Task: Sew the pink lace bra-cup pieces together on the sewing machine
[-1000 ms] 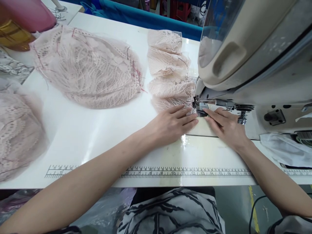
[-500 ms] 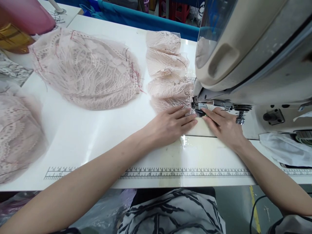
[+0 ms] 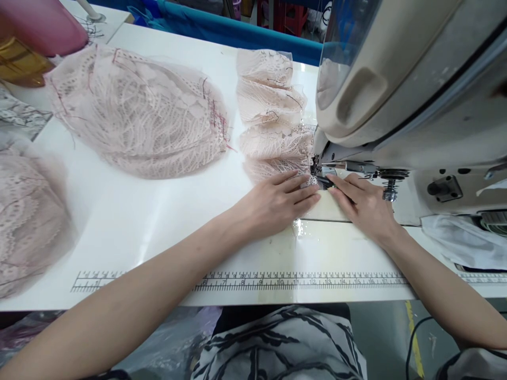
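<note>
Hands near sewing machine, ruler

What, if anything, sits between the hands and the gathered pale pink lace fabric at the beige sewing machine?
Left hand: nothing visible; its fingers rest on the near end of the gathered pale pink lace fabric. Right hand: only the slim dark tool it holds, pointing toward the lace's right edge.

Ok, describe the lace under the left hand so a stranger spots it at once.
Find the sewing machine at the picture's right, then the left hand resting just beside it. From under that hand, the pale lace strip runs toward the far edge of the white table. Unlike the two rounded lace heaps farther left, it lies in crosswise folds, its right edge reaching the machine.
</note>
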A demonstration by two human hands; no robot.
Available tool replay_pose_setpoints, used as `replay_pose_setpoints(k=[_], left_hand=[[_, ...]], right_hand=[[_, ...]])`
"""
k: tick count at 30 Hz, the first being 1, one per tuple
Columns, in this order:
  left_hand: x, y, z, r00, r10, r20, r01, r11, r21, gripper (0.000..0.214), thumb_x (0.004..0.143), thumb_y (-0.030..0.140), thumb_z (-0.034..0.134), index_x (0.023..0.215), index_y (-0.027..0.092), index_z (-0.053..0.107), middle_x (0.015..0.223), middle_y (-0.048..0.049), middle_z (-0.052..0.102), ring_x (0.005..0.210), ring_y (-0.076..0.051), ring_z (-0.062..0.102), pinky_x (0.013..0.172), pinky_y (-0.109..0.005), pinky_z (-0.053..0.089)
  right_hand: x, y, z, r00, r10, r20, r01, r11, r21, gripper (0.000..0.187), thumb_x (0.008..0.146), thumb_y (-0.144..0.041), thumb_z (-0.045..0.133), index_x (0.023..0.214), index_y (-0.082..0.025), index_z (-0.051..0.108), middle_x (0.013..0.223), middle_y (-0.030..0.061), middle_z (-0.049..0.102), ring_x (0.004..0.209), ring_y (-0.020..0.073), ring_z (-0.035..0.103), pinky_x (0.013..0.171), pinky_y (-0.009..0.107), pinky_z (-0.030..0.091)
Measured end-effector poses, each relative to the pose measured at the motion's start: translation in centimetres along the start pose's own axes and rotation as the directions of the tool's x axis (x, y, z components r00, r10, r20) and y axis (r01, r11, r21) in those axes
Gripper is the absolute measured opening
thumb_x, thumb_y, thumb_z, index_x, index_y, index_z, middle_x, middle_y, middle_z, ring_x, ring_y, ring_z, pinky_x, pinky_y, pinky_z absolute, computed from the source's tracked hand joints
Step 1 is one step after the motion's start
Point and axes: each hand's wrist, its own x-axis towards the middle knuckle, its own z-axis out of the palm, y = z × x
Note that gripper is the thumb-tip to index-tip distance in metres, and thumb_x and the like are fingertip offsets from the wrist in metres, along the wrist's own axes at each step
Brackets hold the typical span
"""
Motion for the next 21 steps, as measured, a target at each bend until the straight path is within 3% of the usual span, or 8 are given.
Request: replay_pose_setpoints(k=[21], left_hand=[[-0.02, -0.02, -0.14, 1.0, 0.003, 0.013, -0.003, 1.0, 0.004, 0.037, 0.097, 0.014, 0.044, 0.132, 0.014, 0.056, 0.137, -0.0073, 0.055, 0.129, -0.025, 0.051, 0.109, -0.043, 0.042]], right_hand=[[0.23, -0.02, -0.26, 1.0, -0.005, 0.029, 0.005, 1.0, 0.026, 0.032, 0.097, -0.034, 0.048, 0.121, -0.021, 0.064, 0.092, 0.0042, 0.072, 0.08, 0.015, 0.068, 0.062, 0.026, 0.048]])
